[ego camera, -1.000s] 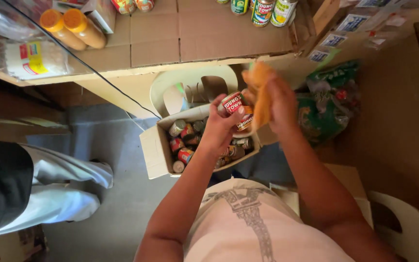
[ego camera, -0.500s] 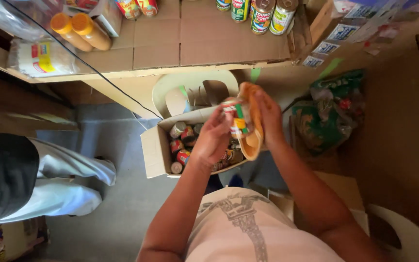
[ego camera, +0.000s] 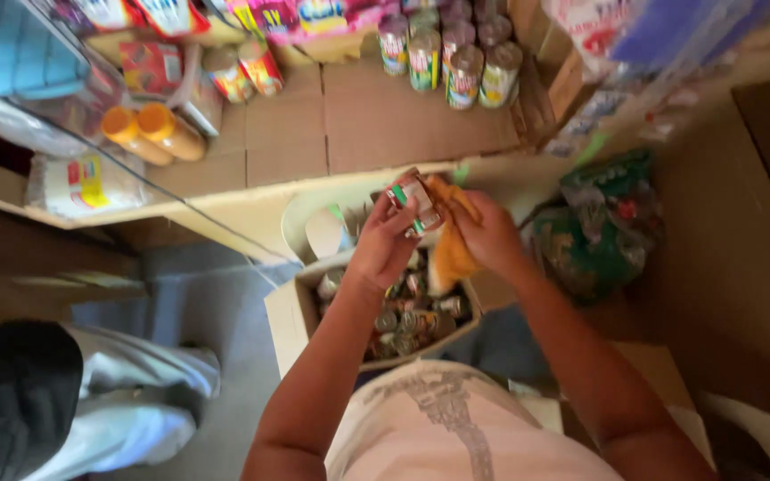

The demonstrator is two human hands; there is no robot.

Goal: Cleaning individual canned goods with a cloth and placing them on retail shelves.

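A small shop: shelf (ego camera: 376, 125) stocked with cans (ego camera: 447, 53) and bottles (ego camera: 149, 134).

- Bare cardboard shelf (ego camera: 376, 125) lies open ahead; tins (ego camera: 447, 53) crowd its back right.
- Orange bottles (ego camera: 149, 134) block its left.
- Cardboard box (ego camera: 291, 316) below is packed with cans.
- Green bag (ego camera: 603, 223) crowds the right.

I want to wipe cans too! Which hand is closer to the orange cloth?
The right hand: it grips the crumpled orange cloth directly. The left hand sits just beside the cloth, holding a small red-and-green labelled tin can instead.
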